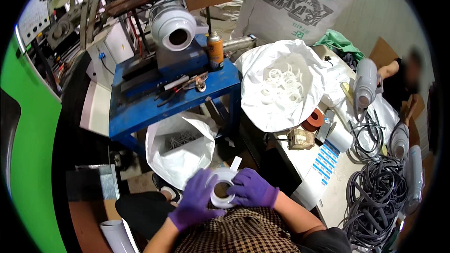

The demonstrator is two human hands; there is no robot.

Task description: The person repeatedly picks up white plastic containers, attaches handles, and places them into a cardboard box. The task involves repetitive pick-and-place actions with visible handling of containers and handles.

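Note:
Both my hands wear purple gloves and work close to my lap, in front of a brown checked cloth. Between them is a white plastic pipe fitting (224, 174), its round opening facing up toward me. My left hand (197, 197) curls around the fitting's left side, fingers pressed on its rim. On the opposite side my right hand (253, 189) grips the rim with bent fingers. A flat white tab (236, 163) stands up at the fitting's upper right, beside my right fingertips; whether it is attached cannot be seen.
Ahead, a blue metal table (140, 118) carries a machine with a grey fitting (173, 29), a spray can (215, 50) and pliers. Below it stands a white sack (180, 161) with scraps. At right are a bag of white rings (282, 84), black rubber loops (377, 197) and another person (408, 79).

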